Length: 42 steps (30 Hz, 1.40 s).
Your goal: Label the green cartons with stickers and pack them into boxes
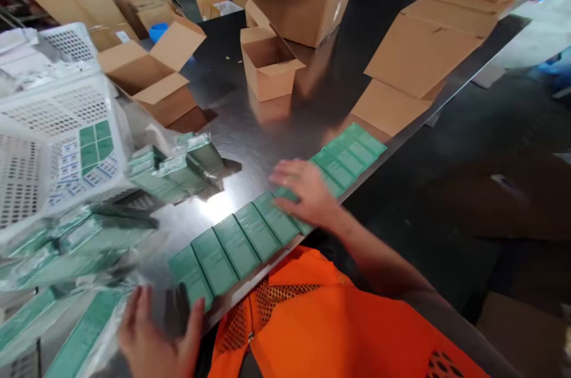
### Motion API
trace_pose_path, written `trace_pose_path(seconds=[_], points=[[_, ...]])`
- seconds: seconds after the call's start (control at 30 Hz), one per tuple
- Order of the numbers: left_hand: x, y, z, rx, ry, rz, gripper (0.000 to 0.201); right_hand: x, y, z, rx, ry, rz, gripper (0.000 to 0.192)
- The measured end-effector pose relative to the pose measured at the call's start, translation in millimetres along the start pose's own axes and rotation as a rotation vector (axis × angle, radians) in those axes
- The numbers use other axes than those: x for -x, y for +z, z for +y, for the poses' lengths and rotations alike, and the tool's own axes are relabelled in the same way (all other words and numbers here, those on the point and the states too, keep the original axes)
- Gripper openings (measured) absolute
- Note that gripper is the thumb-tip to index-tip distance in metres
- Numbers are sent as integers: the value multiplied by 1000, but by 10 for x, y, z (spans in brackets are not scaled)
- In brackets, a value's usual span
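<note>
1. The left hand [154, 339] is cut off at the bottom edge; its wrist is out of view.
2. The right hand [306, 191] covers part of the row of green boxes [250, 232]; the boxes beneath it cannot be counted.
3. Print on the green boxes is too small to read.
4. The wrapped green packs [66, 247] at left are motion-blurred.
5. The white basket [57, 104] runs off the left edge.

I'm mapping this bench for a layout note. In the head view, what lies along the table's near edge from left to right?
Left hand → row of green boxes → right hand resting on that row → the row's far end → flattened cardboard.
</note>
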<state>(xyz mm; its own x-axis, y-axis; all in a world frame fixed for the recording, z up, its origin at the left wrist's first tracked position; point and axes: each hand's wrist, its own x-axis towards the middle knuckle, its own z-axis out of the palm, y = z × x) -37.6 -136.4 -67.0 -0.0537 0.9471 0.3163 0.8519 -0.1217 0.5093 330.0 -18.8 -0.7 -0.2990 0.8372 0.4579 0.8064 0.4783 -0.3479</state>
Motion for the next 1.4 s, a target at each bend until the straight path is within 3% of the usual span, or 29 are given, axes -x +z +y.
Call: trace_pose_path(seconds=[0.1,0.17,0.23,0.33,0.43,0.6,0.73,0.8,0.9,1.0,1.13,1.2,1.27,1.33,1.4], points=[[-138,261,511,-157,198,-83,110,149,-480,1026,303,485,55,60],[-166,397,725,-248,219,-167,114,251,-689,1574,447,774,44,70],[-156,465,846,-329,170,-230,108,340,-777,1916,441,867,-11,67],[-139,438,905,-421,102,-263,87,441,-726,2056,393,886,-100,67],[-171,291,770,-520,51,-284,81,539,-556,1972,375,857,-106,72],[-114,-142,167,-594,-69,-305,84,683,-171,1777,322,639,-37,40],[9,-331,-127,-604,-90,-290,82,523,-17,1587,340,537,-113,41],[38,-330,-144,-610,-87,-290,82,251,-35,1394,405,453,-98,50],[47,-281,-105,-614,-71,-264,83,-377,-64,879,347,180,-10,75],[35,-236,-67,-615,-44,-218,83,-1110,71,241,169,-91,-70,65],[-10,-210,-7,-621,-27,-173,86,-1924,460,-360,129,-328,-265,74],[-20,-225,21,-611,-41,-163,86,-2169,580,-492,202,-333,-429,72],[2,-259,31,-566,-42,-135,85,-2261,575,-516,274,-269,-536,58],[46,-291,31,-443,-16,-67,85,-2179,464,-459,312,-177,-500,42],[66,-283,61,-192,-1,27,77,-1934,319,-383,257,-82,-313,34]])
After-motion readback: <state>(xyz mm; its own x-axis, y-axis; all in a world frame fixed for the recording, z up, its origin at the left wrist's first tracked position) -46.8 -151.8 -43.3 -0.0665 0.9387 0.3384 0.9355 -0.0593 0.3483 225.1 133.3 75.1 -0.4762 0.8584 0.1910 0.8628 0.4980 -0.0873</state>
